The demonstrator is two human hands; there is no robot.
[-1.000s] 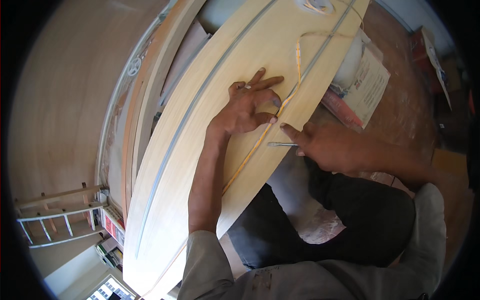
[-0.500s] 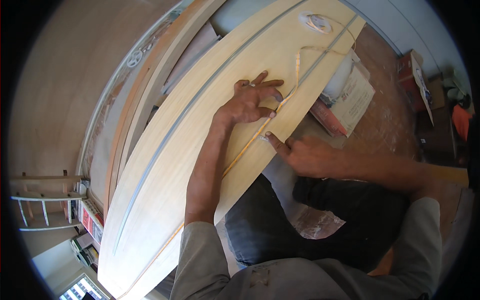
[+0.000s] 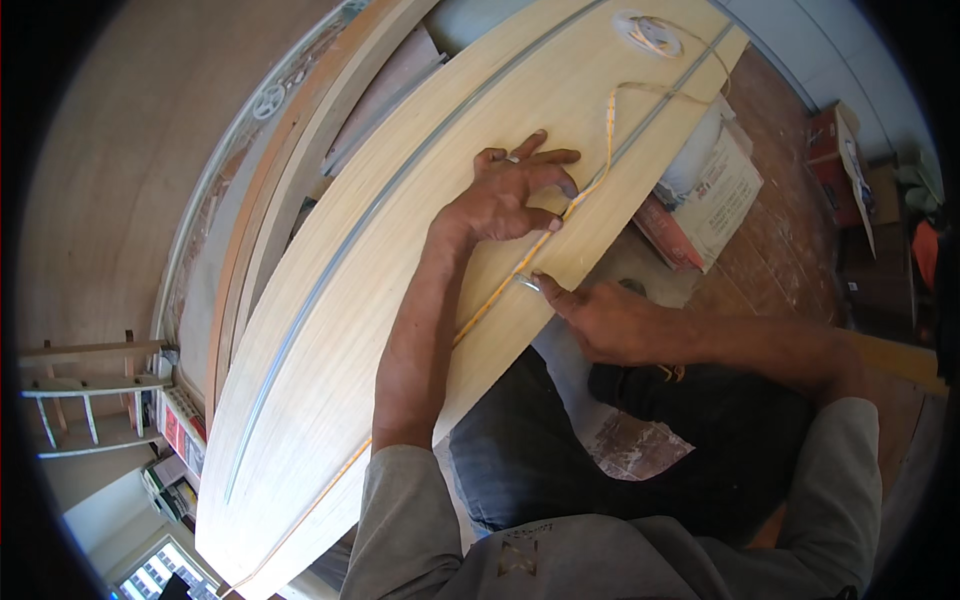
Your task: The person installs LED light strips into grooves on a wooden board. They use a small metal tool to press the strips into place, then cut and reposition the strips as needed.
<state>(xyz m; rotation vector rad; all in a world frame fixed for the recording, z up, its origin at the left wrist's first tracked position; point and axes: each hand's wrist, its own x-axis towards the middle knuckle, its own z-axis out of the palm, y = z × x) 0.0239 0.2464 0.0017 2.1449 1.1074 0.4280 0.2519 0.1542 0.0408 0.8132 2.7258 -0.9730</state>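
A thin yellow-orange LED strip light (image 3: 494,300) lies along a groove in a long pale wooden board (image 3: 365,330). Between its thumb and curled index finger, my left hand (image 3: 503,198) grips the strip, its other fingers spread over the wood. Past that grip the strip rises loose out of the dark groove (image 3: 640,132). Closer to me, my right hand (image 3: 617,325) is closed on a small silvery metal tool (image 3: 526,283), its tip at the strip. Fingers hide the rest of that tool, so its kind is unclear.
A white reel (image 3: 645,34) with the strip's loose coil rests at the board's far end. A second groove (image 3: 298,330) runs along the left side. Cardboard packaging (image 3: 722,190) and a red box (image 3: 835,165) stand on the right. A wooden ladder (image 3: 92,400) is at left.
The silvery tool shows more clearly at the strip now, and my right hand has shifted slightly down and right. My left hand keeps its pinch. The whole view has shifted a little.
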